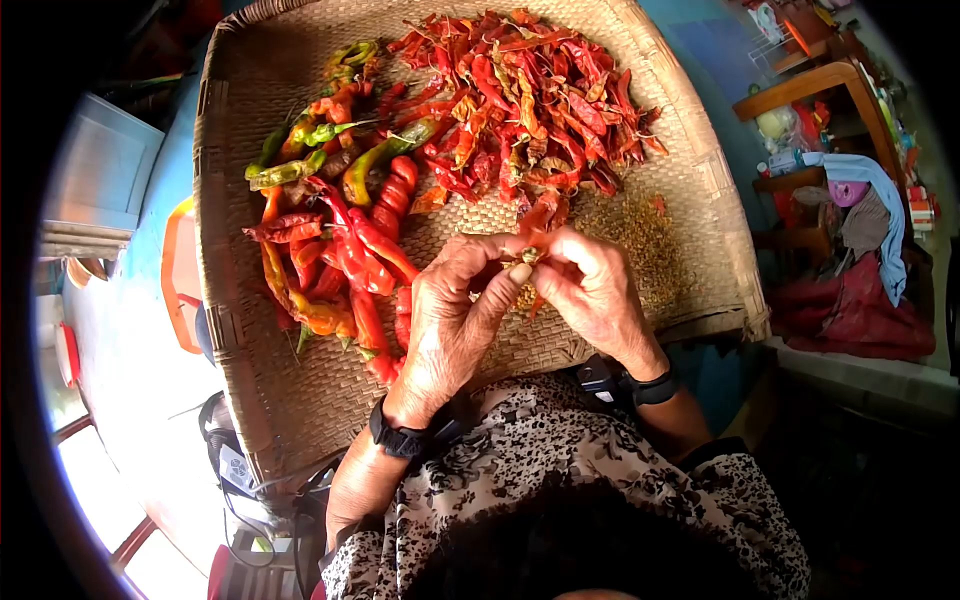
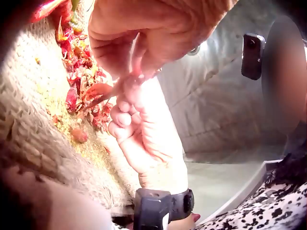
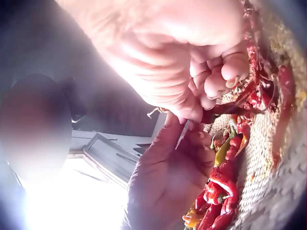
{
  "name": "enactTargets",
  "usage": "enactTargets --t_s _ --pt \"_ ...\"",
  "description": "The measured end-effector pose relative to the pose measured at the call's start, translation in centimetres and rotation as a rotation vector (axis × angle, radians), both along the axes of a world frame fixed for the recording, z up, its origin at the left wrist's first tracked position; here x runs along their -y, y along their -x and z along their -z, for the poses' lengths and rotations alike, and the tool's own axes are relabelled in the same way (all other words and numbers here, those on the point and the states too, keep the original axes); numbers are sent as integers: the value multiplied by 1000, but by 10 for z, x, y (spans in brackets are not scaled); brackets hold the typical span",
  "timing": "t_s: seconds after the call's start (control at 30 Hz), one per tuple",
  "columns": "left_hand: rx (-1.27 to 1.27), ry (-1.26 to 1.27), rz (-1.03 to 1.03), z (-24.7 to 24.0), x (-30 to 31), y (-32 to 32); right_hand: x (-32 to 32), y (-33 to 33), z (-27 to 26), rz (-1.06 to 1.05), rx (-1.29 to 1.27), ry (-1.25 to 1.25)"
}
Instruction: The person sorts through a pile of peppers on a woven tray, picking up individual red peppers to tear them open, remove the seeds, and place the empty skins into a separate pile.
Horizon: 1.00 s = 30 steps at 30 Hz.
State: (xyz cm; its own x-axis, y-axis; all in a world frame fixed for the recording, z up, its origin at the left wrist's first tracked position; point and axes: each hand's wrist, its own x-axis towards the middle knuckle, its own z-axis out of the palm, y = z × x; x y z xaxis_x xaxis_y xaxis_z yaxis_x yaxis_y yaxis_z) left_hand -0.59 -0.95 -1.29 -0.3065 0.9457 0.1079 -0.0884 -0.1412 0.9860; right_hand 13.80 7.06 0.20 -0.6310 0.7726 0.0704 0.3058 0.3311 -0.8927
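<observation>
Over the near part of a woven tray, both hands meet at a dried red chili pepper. My left hand pinches it near the stem end between thumb and fingers. From the other side, my right hand pinches the same pepper, fingertips right against the left ones. In the right wrist view a thin stem pokes out by the thumbs, and the dark red pepper body extends toward the tray. Fingers partly hide the pepper. Beyond the hands lies a heap of shriveled dried red peppers.
Fresher, plump red and green peppers fill the tray's left side. Loose yellowish seeds are spread at its right. An orange chair stands left of the tray, and a wooden shelf with cloths stands right.
</observation>
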Motion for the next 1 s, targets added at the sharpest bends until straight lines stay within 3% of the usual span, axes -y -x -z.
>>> enactTargets --t_s 0.13,0.23,0.33,0.43,0.57,0.63,0.67,0.7,0.77,0.9,0.97,1.0 --pt "-47 4 37 6 4 4 7 5 -4 -21 -49 121" --pt "-56 123 46 7 9 7 8 9 -5 -91 -2 -16" --pt "159 208 36 3 12 10 6 7 11 -143 -61 66" --pt "182 116 -112 -8 21 29 1 7 10 -102 -88 160" --pt "164 -50 -517 -30 44 92 3 12 3 54 -153 306" --pt "47 -100 -749 -30 56 129 3 12 0 56 -114 318" --pt "116 -219 -833 -20 63 152 2 12 4 35 -128 301" --pt "-220 -64 -737 -29 72 162 2 13 7 31 -129 302" --pt "526 -279 -953 -34 65 170 3 13 10 -15 -132 319" --pt "629 -187 -921 -28 63 161 7 17 23 -79 -100 166" --pt "374 -131 -575 -38 54 117 13 27 26 -166 -204 78" --pt "161 16 -446 -48 51 94 17 31 23 -194 -194 59"
